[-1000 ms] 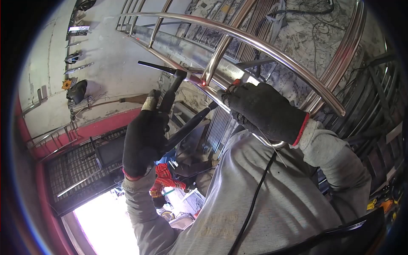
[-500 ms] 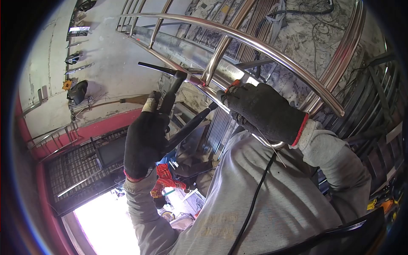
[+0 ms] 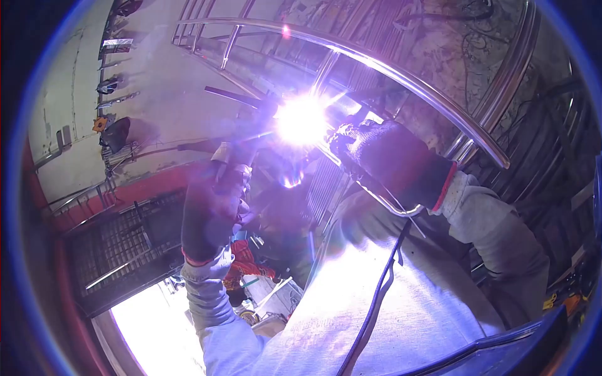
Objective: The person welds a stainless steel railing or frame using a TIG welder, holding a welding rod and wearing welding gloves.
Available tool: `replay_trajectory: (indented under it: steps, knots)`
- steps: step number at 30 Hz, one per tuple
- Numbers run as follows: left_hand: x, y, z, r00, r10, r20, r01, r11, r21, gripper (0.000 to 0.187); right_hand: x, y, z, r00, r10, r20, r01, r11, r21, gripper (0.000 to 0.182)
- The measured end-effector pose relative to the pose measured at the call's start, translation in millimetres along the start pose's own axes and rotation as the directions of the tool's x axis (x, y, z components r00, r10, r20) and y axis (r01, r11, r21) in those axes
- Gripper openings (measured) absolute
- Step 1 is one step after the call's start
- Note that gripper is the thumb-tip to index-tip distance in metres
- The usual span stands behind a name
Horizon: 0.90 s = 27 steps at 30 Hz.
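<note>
A glaring welding arc [image 3: 301, 122] burns at the joint of a polished metal railing [image 3: 433, 88] and hides the spot itself. My left hand [image 3: 216, 200], in a black glove with a wrapped finger, is closed around a welding torch [image 3: 254, 135] whose head points into the glare. To the right of the arc, my right hand [image 3: 395, 156], in a black glove with a red cuff edge, is closed over the lower rail. A thin rod [image 3: 414, 224] sticks out below it. What its fingertips do is washed out by the light.
Metal tubes [image 3: 501, 94] lie at the upper right. Tools hang on the wall [image 3: 157, 75] at left. A black cable [image 3: 376, 301] crosses my grey sweatshirt [image 3: 376, 269]. Red patterned cloth [image 3: 241, 263] shows below, beside a bright opening [image 3: 157, 332].
The arc has lit up between my hands, with violet glare and smoke around it. Both hands stay in nearly the same place; the thin rod's end has shifted slightly.
</note>
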<state>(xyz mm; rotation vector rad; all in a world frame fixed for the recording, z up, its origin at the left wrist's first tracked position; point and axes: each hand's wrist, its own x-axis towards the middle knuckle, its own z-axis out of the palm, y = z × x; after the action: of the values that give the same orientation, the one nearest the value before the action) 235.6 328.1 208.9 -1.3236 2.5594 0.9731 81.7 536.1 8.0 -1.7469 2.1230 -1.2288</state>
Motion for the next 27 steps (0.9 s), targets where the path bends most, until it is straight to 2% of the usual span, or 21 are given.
replay_trajectory:
  steps: [2,4,5,6,7,11,14,18,20,22,24,25,27]
  knots:
    - [-1,10,1,0.998,-0.051,0.042,0.050,0.998,0.032,0.021,0,0,0,1.000,0.006,0.006,-0.006,1.000,0.005,0.033]
    - [-1,12,4,0.998,-0.058,0.001,0.058,0.995,0.078,0.019,0,1,0,1.000,0.015,0.013,-0.016,1.000,0.008,0.035]
    - [6,4,-4,0.909,0.390,0.145,-0.408,0.768,0.493,0.021,0,1,0,1.000,0.018,0.016,-0.019,1.000,0.010,0.035]
    - [14,-3,-11,0.630,0.637,0.444,-0.693,0.203,0.692,0.024,0,1,-1,1.000,0.020,0.019,-0.021,1.000,0.012,0.036]
    - [15,-8,-12,0.685,0.610,0.399,-0.665,0.299,0.684,0.028,-1,0,-3,0.999,0.025,-0.034,-0.019,0.984,0.177,0.033]
    - [15,-11,-18,0.698,0.580,0.419,-0.662,0.302,0.686,0.026,-4,5,-1,1.000,0.008,0.003,-0.009,0.972,0.236,0.036]
    - [17,-13,-20,0.698,0.584,0.415,-0.668,0.321,0.671,0.027,-3,1,-4,0.997,0.007,-0.075,0.007,0.983,0.186,0.036]
    - [19,-20,-19,0.698,0.591,0.405,-0.679,0.364,0.638,0.028,-6,-5,-16,0.998,0.003,-0.060,0.001,0.997,0.074,0.036]
    - [20,-23,-13,0.697,0.593,0.403,-0.685,0.385,0.619,0.028,-17,-7,-28,0.984,-0.017,-0.175,0.043,0.988,0.148,0.035]
    - [17,-19,-8,0.623,0.681,0.384,-0.700,0.267,0.663,0.028,-30,-11,-40,0.980,-0.011,-0.198,0.036,0.992,0.123,0.034]
    - [17,-19,-7,0.628,0.686,0.367,-0.703,0.298,0.646,0.027,-44,-14,-51,0.917,0.017,-0.399,0.071,0.977,0.203,0.037]
    - [17,-19,-8,0.633,0.688,0.356,-0.704,0.321,0.633,0.026,-55,-16,-63,0.960,0.062,-0.273,-0.035,0.994,0.102,0.045]
    - [17,-21,-10,0.661,0.654,0.366,-0.674,0.304,0.673,0.026,-64,-18,-65,0.942,0.088,-0.324,-0.057,0.993,0.102,0.050]
